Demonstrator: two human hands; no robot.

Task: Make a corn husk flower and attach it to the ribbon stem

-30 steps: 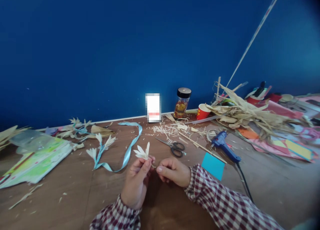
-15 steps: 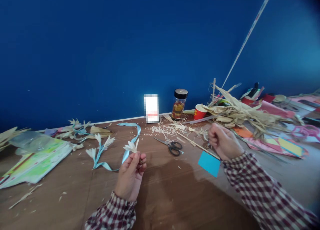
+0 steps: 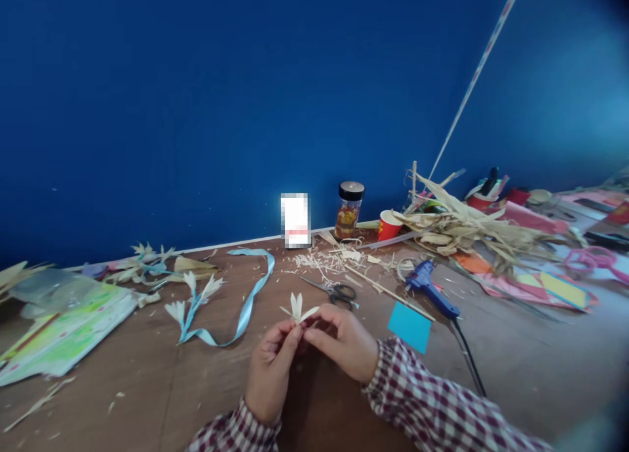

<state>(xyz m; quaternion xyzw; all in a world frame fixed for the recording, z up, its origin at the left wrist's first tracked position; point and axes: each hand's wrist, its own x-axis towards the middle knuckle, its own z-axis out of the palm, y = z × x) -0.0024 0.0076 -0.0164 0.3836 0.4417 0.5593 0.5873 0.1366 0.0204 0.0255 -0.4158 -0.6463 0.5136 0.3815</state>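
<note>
A small cream husk flower [image 3: 297, 308] with pointed petals stands up between my fingertips over the brown table [image 3: 147, 386]. My left hand [image 3: 271, 367] pinches its base from the left. From the right, my right hand [image 3: 341, 342] has its fingers closed on the same base, touching the left fingertips. Both sleeves are red-and-white check. Black-handled scissors [image 3: 337, 293] lie just beyond my hands.
A light blue ribbon [image 3: 246, 301] with husk flowers curls at the left. A blue glue gun [image 3: 430, 287] and a blue paper square [image 3: 409, 326] lie to the right. At the back stand a jar [image 3: 348, 209], a red cup [image 3: 388, 226] and a husk pile [image 3: 472, 232].
My right hand came back from beside the glue gun and joined the left on the flower. The flower moved slightly right and toward the middle.
</note>
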